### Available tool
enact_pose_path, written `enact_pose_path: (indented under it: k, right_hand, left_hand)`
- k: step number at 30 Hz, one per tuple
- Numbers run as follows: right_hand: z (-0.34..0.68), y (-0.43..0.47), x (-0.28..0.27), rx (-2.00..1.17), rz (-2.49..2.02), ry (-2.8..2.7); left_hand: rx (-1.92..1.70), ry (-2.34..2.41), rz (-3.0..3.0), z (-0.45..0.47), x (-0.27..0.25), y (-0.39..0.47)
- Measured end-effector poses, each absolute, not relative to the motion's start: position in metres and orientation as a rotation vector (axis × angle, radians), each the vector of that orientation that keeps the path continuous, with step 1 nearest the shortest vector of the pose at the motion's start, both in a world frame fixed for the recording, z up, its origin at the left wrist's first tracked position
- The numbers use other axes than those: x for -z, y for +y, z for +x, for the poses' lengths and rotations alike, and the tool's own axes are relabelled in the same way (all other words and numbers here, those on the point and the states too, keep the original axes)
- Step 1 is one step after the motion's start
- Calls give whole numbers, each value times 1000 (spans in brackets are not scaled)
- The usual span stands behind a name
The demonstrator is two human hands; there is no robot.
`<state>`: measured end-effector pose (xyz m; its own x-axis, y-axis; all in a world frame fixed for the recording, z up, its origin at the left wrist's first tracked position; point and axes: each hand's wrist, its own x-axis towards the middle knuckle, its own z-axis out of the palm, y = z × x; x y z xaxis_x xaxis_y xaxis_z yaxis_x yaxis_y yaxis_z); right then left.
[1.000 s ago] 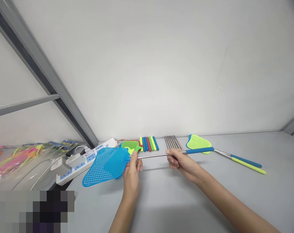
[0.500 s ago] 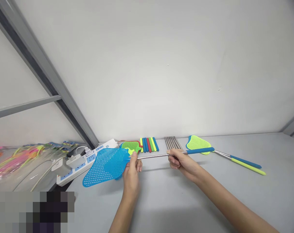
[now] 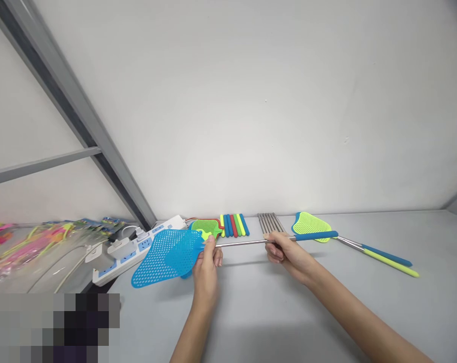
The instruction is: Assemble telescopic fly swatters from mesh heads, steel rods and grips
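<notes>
Both hands hold one blue fly swatter [image 3: 156, 259] level above the table, its perforated head to the left. My left hand [image 3: 207, 269] pinches the neck where the head meets the thin metal rod [image 3: 247, 243]. My right hand [image 3: 286, 254] is closed round the rod just short of the blue grip [image 3: 315, 235]. Behind the left hand lies a stack of swatter heads with a green one [image 3: 207, 227] showing, partly covered by the blue head. Past the right hand rest a finished-looking yellow-green swatter [image 3: 313, 227] and a blue one beneath it, their handles [image 3: 390, 262] pointing right.
Several coloured grips [image 3: 234, 225] and several metal rods [image 3: 271, 223] lie in rows by the wall. A white power strip [image 3: 137, 252] with plugs and cables stands at left. Beyond it are plastic bags [image 3: 31, 257] with colourful contents. A grey metal frame [image 3: 111, 156] rises at left.
The view has shifted slightly, so everything sits a little further right. My hands keep the same hold on the blue fly swatter.
</notes>
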<state>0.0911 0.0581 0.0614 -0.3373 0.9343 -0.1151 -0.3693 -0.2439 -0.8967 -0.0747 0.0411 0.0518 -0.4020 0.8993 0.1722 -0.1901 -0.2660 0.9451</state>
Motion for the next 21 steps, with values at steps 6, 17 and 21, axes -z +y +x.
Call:
enact_pose_path:
  k: [6,17,21]
  right_hand:
    - [91,59,-64,-1735,-875,-1018]
    - [94,61,-59,-1731,-881,-1041]
    - [95,62,-59,-1730,-866,-1056]
  left_hand:
    - [-1775,1181,963,-75,-53,41]
    - [-1758,1210,963,-78,-50,43]
    - [-1755,1194,980,-78,-48,44]
